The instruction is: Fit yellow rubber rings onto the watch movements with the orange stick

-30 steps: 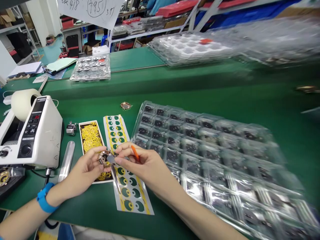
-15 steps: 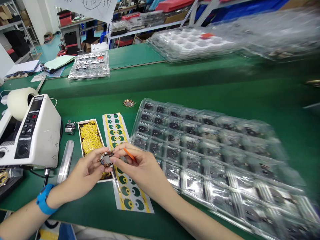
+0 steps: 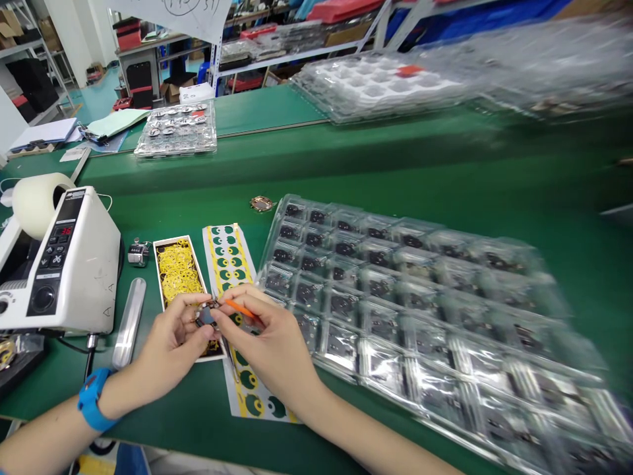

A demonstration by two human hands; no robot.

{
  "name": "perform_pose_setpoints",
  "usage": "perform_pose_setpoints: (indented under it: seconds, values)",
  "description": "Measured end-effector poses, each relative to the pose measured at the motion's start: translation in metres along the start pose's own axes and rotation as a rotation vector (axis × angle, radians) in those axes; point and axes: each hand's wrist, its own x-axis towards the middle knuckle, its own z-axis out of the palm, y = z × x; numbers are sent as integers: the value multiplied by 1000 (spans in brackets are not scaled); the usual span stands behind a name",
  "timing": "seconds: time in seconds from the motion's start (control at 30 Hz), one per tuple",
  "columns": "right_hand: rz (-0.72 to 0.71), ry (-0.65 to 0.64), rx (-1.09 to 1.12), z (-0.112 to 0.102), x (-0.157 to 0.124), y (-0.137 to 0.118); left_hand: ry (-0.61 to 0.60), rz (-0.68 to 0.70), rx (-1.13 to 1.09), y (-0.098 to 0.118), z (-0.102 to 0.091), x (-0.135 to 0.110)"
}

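Note:
My left hand (image 3: 173,340) is closed, pinching a small round watch-like part (image 3: 206,315) with a copper-coloured rim between thumb and fingers. My right hand (image 3: 270,343) is closed on a thin orange stick-like tool (image 3: 242,308), its fingertips at the part's right edge. The tool's tip is hidden by the fingers. Below the hands, a slim metal tool (image 3: 231,363), perhaps tweezers, points downward; what holds it is unclear. Behind the left hand stands a white box (image 3: 157,264) of yellow ring pieces (image 3: 180,267). A yellow-and-white sticker sheet (image 3: 227,254) lies partly under my right hand.
A clear compartment tray (image 3: 356,290) of dark parts fills the right. On the left stand a white tape dispenser (image 3: 82,264), a tally counter (image 3: 138,253) and a clear strip (image 3: 129,320). A gold-rimmed part (image 3: 261,203) lies behind. More trays (image 3: 175,132) sit at the back.
The orange tool has tilted flatter and moved slightly left with my right hand. The round part is turned, its face now darker and bluish. The gold-rimmed part behind has shifted slightly right.

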Motion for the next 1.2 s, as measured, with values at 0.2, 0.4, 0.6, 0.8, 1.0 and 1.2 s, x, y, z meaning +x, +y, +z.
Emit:
perform_pose_setpoints:
  seconds: [0.2,0.4,0.6,0.8,1.0,1.2]
  values:
    - [-337,83,-311,3,-7,3,160,39,43,-6,2,1]
    - [-234,-63,-245,0,0,1,157,21,-58,-7,3,0]
    - [-310,-85,-176,-5,5,-1,89,195,420,3,-6,-1]
    - [-717,124,-473,-11,-5,-5,244,331,632,17,-13,3]
    - [-868,174,-656,-13,-9,-5,133,-72,-24,11,-5,7]
    - [-756,95,-547,-8,-1,1,71,-75,-116,8,4,-1]
